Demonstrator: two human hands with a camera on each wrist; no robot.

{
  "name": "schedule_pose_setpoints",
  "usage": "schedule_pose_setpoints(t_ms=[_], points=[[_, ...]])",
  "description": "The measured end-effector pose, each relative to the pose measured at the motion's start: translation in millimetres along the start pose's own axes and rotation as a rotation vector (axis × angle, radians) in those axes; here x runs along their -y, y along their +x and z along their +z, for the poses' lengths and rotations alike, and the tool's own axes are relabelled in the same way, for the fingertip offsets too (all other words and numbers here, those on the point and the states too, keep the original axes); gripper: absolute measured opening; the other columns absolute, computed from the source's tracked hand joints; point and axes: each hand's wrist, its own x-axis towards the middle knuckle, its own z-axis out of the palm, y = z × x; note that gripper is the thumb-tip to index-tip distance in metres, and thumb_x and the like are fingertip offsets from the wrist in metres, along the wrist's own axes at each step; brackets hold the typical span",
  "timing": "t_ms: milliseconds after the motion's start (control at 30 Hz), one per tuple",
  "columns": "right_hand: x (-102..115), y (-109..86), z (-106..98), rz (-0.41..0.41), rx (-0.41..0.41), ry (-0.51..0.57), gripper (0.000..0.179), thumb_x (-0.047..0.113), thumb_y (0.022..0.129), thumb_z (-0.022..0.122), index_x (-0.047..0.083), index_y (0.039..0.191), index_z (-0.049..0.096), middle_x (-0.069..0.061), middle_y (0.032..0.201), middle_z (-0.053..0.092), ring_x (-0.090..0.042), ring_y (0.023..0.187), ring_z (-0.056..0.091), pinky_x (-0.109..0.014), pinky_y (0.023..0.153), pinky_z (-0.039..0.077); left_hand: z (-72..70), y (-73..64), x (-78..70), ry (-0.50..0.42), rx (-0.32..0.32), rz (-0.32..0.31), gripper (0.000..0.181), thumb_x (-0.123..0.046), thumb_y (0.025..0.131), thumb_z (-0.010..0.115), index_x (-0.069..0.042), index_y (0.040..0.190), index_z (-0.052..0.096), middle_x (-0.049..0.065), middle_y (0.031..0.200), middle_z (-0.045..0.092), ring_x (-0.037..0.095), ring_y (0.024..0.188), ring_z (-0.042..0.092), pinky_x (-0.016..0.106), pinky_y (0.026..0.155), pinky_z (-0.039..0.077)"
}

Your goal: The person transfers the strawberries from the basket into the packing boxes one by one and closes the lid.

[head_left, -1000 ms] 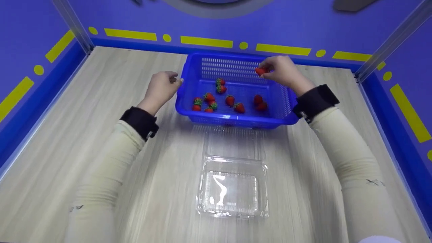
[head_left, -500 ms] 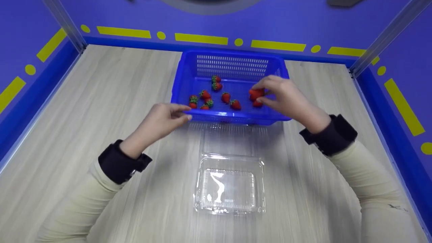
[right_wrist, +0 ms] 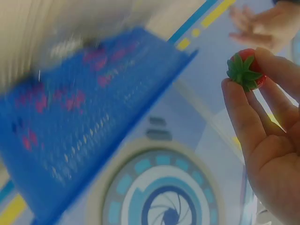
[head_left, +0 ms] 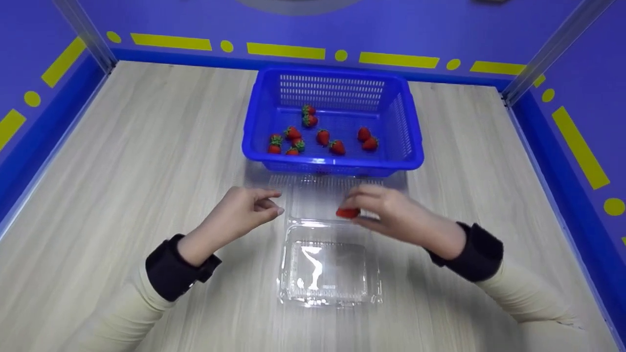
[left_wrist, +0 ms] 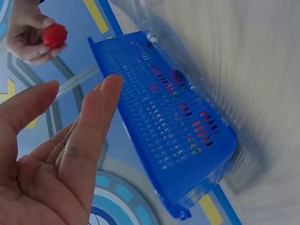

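Observation:
My right hand (head_left: 391, 215) pinches a red strawberry (head_left: 347, 212) between thumb and fingertips, above the hinge side of a clear plastic clamshell box (head_left: 330, 269). In the right wrist view the strawberry (right_wrist: 246, 70) shows its green leaf cap. My left hand (head_left: 239, 215) hovers at the left of the box with fingers loosely bent and nothing in them; in the left wrist view its fingers (left_wrist: 84, 136) are spread from the thumb. Behind both hands stands a blue plastic basket (head_left: 332, 164) with several strawberries (head_left: 323, 137) on its floor.
The clamshell lies opened out on a pale wooden table (head_left: 171, 127), its lid side reaching back to the basket's front wall. Blue panels (head_left: 293, 29) with yellow marks enclose the table at the back and both sides.
My right hand has carried the strawberry from over the basket forward to the clamshell. My left hand has come away from the basket's left edge, toward the box.

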Motion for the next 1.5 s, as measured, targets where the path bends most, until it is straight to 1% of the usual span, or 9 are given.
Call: schedule_pose_setpoints(t_ms=[133,233,433,567,667,900,1167,1367,1500], points=[[11.6,-11.5,15.8,-0.021,0.023,0.04,0.032,-0.005,0.077,0.083,0.003,0.106,0.072,-0.01,0.103,0.073,-0.023,0.094,0.072,-0.031,0.084,0.064,7.9,-7.6,9.4,-0.007,0.009,-0.017,0.042,-0.014,0.096,0.071,0.01,0.129,0.064,0.02,0.102,0.078,0.03,0.094,0.077,0.038,0.083,0.064],[18.3,-18.9,25.2,-0.022,0.052,0.022,0.032,-0.003,0.078,0.084,0.004,0.106,0.072,-0.008,0.104,0.073,-0.021,0.096,0.072,-0.03,0.086,0.063,13.6,-10.8,15.7,0.007,0.022,-0.025,0.044,-0.017,0.095,0.073,0.01,0.128,0.065,0.018,0.098,0.079,0.029,0.092,0.078,0.038,0.081,0.064],[26.1,-26.7,42.3,-0.017,0.107,-0.044,0.024,0.004,0.082,0.083,0.007,0.104,0.072,-0.006,0.103,0.072,-0.018,0.096,0.071,-0.027,0.087,0.061,24.3,-6.6,24.4,0.001,0.035,-0.045,0.047,-0.022,0.093,0.075,0.011,0.126,0.066,0.017,0.089,0.08,0.025,0.082,0.078,0.031,0.073,0.06],[27.3,-30.4,51.3,0.004,0.155,-0.044,0.022,0.005,0.084,0.081,0.008,0.105,0.073,-0.005,0.104,0.072,-0.017,0.096,0.071,-0.025,0.087,0.061,31.7,-4.0,28.3,-0.006,0.049,-0.079,0.047,-0.022,0.093,0.076,0.01,0.125,0.066,0.017,0.085,0.079,0.023,0.077,0.077,0.033,0.075,0.061],[27.5,-33.9,56.8,0.018,0.188,-0.027,0.022,0.003,0.085,0.079,0.008,0.106,0.072,-0.004,0.105,0.071,-0.017,0.097,0.071,-0.025,0.088,0.061,38.4,-4.2,31.3,-0.005,0.057,-0.092,0.043,-0.023,0.091,0.077,0.009,0.119,0.07,0.015,0.08,0.079,0.018,0.072,0.075,0.031,0.074,0.061],[27.7,-38.4,64.8,0.077,0.247,0.014,0.022,0.003,0.085,0.077,0.008,0.106,0.073,-0.003,0.105,0.071,-0.016,0.098,0.071,-0.026,0.09,0.06,49.2,-2.7,39.6,-0.054,0.067,-0.088,0.023,-0.021,0.089,0.078,0.001,0.088,0.076,0.014,0.072,0.076,0.008,0.059,0.065,0.02,0.059,0.05],[26.5,-39.9,67.3,0.111,0.256,0.047,0.02,0.001,0.086,0.076,0.009,0.104,0.073,-0.002,0.104,0.071,-0.015,0.096,0.071,-0.026,0.088,0.06,51.0,-0.2,42.8,-0.115,0.096,-0.114,0.021,-0.019,0.089,0.078,0.001,0.086,0.074,0.014,0.071,0.076,0.003,0.054,0.057,0.017,0.057,0.043],[28.3,-40.2,69.9,0.097,0.267,0.027,0.018,0.002,0.085,0.078,0.009,0.101,0.073,-0.002,0.1,0.071,-0.014,0.092,0.071,-0.023,0.085,0.06,51.8,-2.2,44.6,-0.191,0.129,-0.14,0.019,-0.016,0.09,0.077,0.001,0.083,0.071,0.014,0.07,0.075,0.003,0.052,0.061,0.017,0.054,0.048],[29.8,-37.5,71.3,0.108,0.304,0.02,0.015,0.005,0.087,0.077,0.009,0.101,0.073,-0.001,0.099,0.071,-0.013,0.092,0.07,-0.022,0.084,0.06,51.2,-5.3,47.1,-0.276,0.161,-0.173,0.019,-0.013,0.092,0.075,0.003,0.083,0.068,0.017,0.071,0.076,0.004,0.051,0.063,0.023,0.054,0.058]])
